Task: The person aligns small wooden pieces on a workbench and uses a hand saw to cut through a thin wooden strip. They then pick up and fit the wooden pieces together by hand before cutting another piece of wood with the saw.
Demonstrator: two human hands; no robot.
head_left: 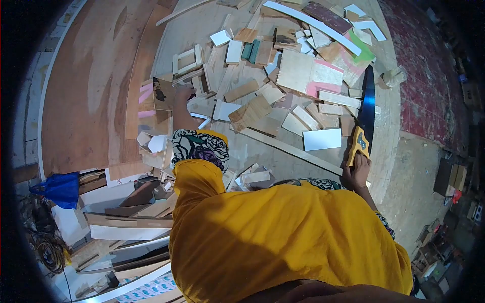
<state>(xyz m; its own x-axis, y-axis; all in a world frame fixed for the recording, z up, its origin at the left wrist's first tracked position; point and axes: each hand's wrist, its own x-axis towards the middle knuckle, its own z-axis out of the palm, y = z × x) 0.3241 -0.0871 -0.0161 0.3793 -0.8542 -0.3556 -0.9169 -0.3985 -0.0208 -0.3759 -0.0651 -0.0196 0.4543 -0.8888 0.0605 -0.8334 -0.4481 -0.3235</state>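
Observation:
My right hand (357,170) is closed around the lower end of the yellow handle (357,143) of a handsaw. The saw's dark blue blade (368,101) points away from me along the right side of the work surface. At the far left, my left hand (182,97) is at the edge of a thin piece of wood (162,94) with a dark stain and seems to grip it; its fingers are partly hidden. Close by it lie a small wooden frame (187,61) and white-faced offcuts (158,143).
Wood offcuts cover the work surface (298,160), among them a pink-edged board (303,70), a white panel (322,140) and a long strip (288,149). A large plywood sheet (91,91) stands left. A blue bag (58,190) and stacked boards (129,220) are at lower left.

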